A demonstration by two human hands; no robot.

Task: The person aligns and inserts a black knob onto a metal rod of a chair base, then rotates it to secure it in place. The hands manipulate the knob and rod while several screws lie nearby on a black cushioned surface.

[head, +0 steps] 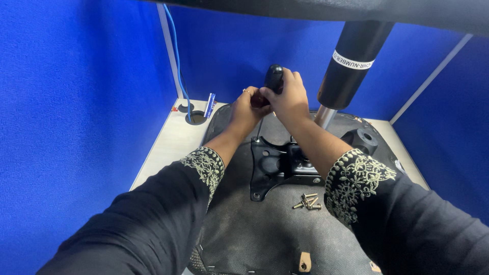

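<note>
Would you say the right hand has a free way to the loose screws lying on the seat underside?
Probably yes: the screws lie uncovered just beside the right forearm, though the right hand is gripping the black screwdriver handle with the left hand.

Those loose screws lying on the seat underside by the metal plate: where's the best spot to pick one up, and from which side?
Probably from straight above, pinching one screw across its shaft. The screws lie flat in a small heap on the black seat underside, just below the metal plate and close to the right sleeve, so take an outer one on the heap's left.
</note>
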